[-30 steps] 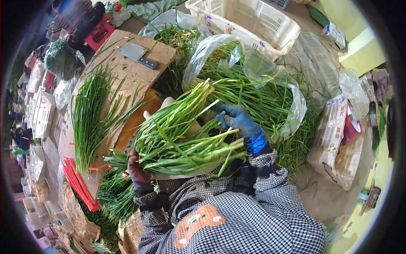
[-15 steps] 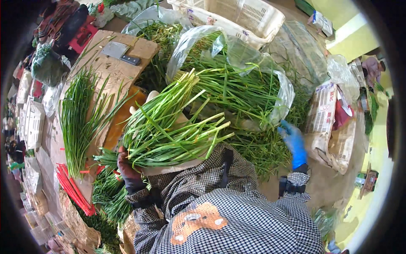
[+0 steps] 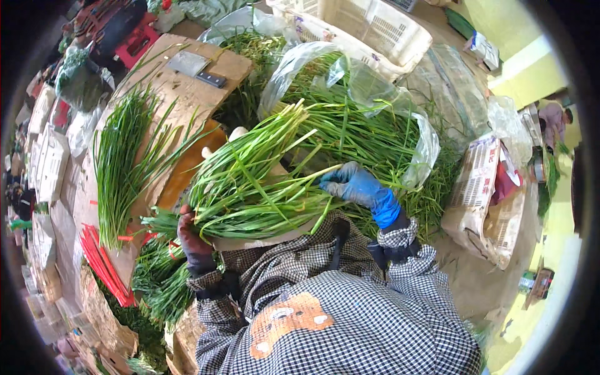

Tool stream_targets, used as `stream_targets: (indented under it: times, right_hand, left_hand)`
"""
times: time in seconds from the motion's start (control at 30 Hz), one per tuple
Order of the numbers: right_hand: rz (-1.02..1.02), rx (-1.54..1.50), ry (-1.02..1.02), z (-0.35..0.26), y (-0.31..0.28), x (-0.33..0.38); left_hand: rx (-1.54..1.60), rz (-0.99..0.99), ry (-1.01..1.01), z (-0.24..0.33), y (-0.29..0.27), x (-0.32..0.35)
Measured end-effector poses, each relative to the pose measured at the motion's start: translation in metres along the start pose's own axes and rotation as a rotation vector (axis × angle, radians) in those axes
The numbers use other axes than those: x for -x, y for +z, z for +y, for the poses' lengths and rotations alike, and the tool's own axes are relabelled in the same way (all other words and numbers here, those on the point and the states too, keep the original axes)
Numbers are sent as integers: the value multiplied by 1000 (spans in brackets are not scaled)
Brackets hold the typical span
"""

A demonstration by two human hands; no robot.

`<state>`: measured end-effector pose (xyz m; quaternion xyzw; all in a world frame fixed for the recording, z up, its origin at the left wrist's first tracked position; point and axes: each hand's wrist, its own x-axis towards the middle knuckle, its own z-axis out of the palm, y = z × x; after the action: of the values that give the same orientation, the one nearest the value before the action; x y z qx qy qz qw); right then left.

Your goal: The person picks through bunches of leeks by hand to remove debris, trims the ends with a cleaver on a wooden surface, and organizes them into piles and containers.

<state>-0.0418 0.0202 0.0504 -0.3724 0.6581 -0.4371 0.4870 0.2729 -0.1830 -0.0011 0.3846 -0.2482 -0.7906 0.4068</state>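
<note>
A loose heap of long green chives (image 3: 250,181) lies across my lap, its pale stalk ends fanning to the upper right. My left hand (image 3: 192,231), in a dark glove with fingers showing, grips the leafy end at the left; the greens partly hide its fingers. Over the stalk ends on the right, my blue-gloved right hand (image 3: 359,185) is closed, pinching the ends of a few stalks. Beyond the heap, an open clear plastic bag (image 3: 428,150) holds many more chives (image 3: 362,131).
On the wooden board (image 3: 181,94) at left lie a cleaver (image 3: 190,64) and a sorted bunch of chives (image 3: 122,169). Red ties (image 3: 103,265) sit at its near corner. One white crate (image 3: 375,37) stands at the back, another (image 3: 478,200) at right.
My right hand has moved left from beside the plastic bag to the stalk ends on my lap and closed on some. The left hand stays at the leafy end.
</note>
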Motion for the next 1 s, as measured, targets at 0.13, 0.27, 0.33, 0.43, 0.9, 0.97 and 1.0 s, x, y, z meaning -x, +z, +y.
stream_targets:
  times: [0.13, 0.27, 0.33, 0.43, 0.9, 0.97, 1.0]
  right_hand:
    - [102, -24, -65, 6, 13, 6]
    - [429, 49, -220, 19, 2, 9]
    - [545, -42, -220, 17, -14, 22]
    - [791, -19, -128, 37, -64, 70]
    - [320, 352, -150, 2, 20, 33]
    - [346, 409, -93, 15, 23, 21]
    - [351, 339, -106, 21, 25, 19]
  left_hand:
    - [13, -2, 134, -1, 7, -1]
    - [74, -49, 33, 1, 13, 6]
    - [74, -42, 15, 1, 0, -1]
    - [26, -39, 38, 1, -5, -3]
    - [40, -63, 58, -3, 4, 2]
    - [28, -27, 83, -2, 3, 4]
    - [42, -28, 94, -3, 3, 6]
